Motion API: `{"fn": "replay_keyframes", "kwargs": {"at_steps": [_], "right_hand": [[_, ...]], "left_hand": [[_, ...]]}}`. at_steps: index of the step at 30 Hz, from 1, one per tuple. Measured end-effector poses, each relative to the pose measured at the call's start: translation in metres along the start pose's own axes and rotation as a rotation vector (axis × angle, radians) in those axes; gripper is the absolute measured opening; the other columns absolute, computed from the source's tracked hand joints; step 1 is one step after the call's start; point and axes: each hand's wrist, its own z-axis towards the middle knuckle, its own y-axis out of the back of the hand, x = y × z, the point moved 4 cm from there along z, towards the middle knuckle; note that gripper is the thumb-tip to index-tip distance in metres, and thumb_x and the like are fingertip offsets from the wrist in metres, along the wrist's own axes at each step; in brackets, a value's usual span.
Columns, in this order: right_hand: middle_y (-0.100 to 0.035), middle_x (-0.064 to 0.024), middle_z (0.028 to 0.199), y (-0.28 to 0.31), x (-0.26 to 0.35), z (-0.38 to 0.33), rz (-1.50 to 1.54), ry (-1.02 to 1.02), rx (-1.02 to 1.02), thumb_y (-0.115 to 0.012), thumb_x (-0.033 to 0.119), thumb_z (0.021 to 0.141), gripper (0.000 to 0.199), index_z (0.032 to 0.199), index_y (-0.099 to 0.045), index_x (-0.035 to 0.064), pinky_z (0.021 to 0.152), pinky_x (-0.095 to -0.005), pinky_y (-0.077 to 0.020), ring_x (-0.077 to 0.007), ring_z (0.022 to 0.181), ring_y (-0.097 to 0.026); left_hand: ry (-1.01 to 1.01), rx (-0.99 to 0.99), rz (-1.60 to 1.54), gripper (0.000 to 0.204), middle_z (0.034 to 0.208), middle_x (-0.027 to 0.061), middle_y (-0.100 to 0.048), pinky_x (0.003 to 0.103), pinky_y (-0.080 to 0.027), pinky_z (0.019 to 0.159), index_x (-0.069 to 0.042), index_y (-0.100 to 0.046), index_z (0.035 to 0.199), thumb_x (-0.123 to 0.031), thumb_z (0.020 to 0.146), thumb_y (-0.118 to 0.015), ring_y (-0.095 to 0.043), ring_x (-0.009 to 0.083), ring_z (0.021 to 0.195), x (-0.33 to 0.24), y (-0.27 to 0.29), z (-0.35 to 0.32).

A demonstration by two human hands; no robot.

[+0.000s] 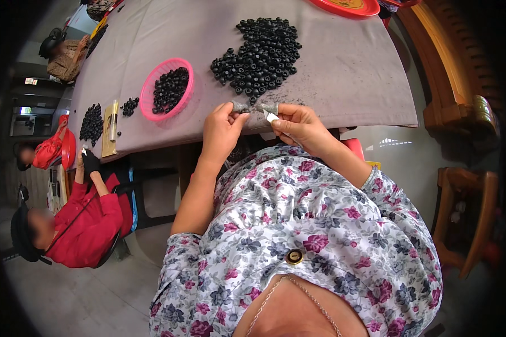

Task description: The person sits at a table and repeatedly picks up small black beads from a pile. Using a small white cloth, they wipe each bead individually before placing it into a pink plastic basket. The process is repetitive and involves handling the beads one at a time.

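Both my hands meet at the table's near edge, in front of a large pile of small round black parts with holes [267, 53]. My left hand [222, 126] is pinched, thumb against index finger, and a grey wrap covers that fingertip. What it pinches is too small to make out. A small pointed blade with a white part, which looks like a craft knife [271, 118], is gripped in my right hand [301, 126], its tip toward the left fingers. My right index finger also wears a grey wrap.
Left of the pile stands a pink basket [192, 84] of black parts. Smaller heaps [91, 124] lie farther left, beside a yellowish board [110, 143]. A co-worker in red [87, 224] sits at left. Wooden chairs [461, 219] stand at right; a red tray [357, 8] is at the far edge.
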Motion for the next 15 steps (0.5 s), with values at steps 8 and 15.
{"fn": "replay_keyframes", "kwargs": {"at_steps": [8, 15], "right_hand": [[-0.055, 0.0016, 0.074, -0.014, 0.012, -0.008, -0.108, 0.069, 0.119, -0.06, 0.01, 0.092, 0.044, 0.134, -0.047, 0.0025, 0.047, -0.0177, -0.0313, -0.0027, 0.055, -0.043], [-0.056, 0.0013, 0.074, -0.016, 0.013, -0.008, -0.051, 0.031, 0.127, -0.062, 0.011, 0.092, 0.039, 0.128, -0.052, 0.002, 0.047, -0.0183, -0.0315, -0.003, 0.054, -0.043]], "left_hand": [[0.623, 0.328, -1.485, 0.017, 0.074, 0.0024, -0.061, 0.024, -0.042, 0.057, -0.006, -0.062, 0.086, -0.021, 0.092, -0.064, -0.052, 0.0103, 0.064, 0.002, -0.026, -0.028], [0.652, 0.405, -1.567, 0.018, 0.076, 0.0017, -0.06, 0.025, -0.041, 0.057, -0.007, -0.061, 0.088, -0.024, 0.092, -0.064, -0.051, 0.0102, 0.064, 0.001, -0.035, -0.032]]}}
